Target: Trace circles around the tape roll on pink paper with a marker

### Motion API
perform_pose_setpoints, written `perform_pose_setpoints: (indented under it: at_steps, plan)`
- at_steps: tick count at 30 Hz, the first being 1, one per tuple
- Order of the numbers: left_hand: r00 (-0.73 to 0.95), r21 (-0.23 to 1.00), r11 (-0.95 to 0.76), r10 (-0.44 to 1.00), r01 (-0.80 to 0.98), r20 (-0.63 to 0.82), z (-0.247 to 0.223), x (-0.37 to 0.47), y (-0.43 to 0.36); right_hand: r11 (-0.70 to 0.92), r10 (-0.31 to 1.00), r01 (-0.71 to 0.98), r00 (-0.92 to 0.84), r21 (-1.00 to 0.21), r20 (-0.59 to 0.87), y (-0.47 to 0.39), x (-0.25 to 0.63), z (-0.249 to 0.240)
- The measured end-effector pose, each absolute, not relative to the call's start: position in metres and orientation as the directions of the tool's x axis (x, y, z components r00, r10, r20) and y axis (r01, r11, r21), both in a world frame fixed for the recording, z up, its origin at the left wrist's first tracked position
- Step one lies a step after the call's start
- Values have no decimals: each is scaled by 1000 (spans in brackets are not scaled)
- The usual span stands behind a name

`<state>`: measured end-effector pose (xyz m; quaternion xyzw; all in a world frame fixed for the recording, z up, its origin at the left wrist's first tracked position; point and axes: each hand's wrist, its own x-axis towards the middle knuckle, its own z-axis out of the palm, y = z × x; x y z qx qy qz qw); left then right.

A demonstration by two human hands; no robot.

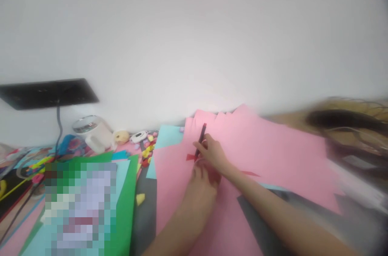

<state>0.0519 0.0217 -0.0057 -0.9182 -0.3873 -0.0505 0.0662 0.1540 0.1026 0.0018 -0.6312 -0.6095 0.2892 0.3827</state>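
My right hand [214,153] is closed around a dark marker pen [200,141] with a red end, which stands tilted with that end up. Just below it, my left hand [203,181] has its fingers curled on a red paper piece [190,157], parts of which stick out around the fingers. The tip of the pen is hidden by my fingers. Beneath both hands lie overlapping pink paper sheets [273,151]. A thin red paper strip [251,173] lies to the right of my wrist.
Green paper [124,207] and light-blue sheets lie left, under a blurred-out patch. Behind them stand a white mug [98,135] and small toys [139,137]. A black panel [50,93] with a cable is on the wall. Dark blurred items [348,120] are at right.
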Motion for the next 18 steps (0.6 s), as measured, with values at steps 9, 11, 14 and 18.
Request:
perform_pose_setpoints:
  at_steps: [9, 11, 14, 18]
  plan:
    - [692, -24, -692, 721, 721, 12, 4, 54, 30, 36, 996, 702, 33, -711, 83, 101, 145, 9]
    - [696, 3, -696, 718, 718, 15, 5, 53, 31, 37, 996, 729, 28, -684, 83, 103, 146, 9]
    - [694, 11, -694, 720, 720, 2, 6, 53, 30, 11, 994, 754, 62, -657, 87, 109, 150, 6]
    - [682, 15, -684, 726, 729, -89, 11, 50, 28, -50, 982, 756, 158, -653, 108, 116, 164, 2]
